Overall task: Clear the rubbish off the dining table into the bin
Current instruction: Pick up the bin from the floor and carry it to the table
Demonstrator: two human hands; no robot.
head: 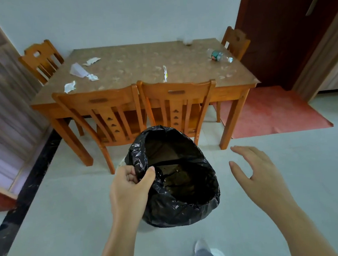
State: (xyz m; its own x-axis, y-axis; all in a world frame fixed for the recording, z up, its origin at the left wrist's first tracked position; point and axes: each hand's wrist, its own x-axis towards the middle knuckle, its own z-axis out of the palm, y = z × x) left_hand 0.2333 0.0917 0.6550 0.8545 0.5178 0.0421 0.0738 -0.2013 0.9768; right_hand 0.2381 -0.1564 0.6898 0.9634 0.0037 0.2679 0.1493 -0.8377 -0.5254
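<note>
Left hand [131, 184] pinches the rim of the black-lined bin [181, 188], probably to bring it close to the littered table [142, 69]; right hand [253, 165] hangs open, empty.

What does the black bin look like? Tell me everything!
The round bin lined with a crinkly black plastic bag is open-topped, the shiny bag folded over its rim. It looks nearly empty inside. It is tilted towards the camera, above the pale floor, before two wooden chairs. The left hand pinches its rim; the open right hand hovers apart.

Pale wall [133, 14], grey floor [59, 219], wooden chairs [106, 117], dark red door [290, 25], pink mat [269, 113]
</note>
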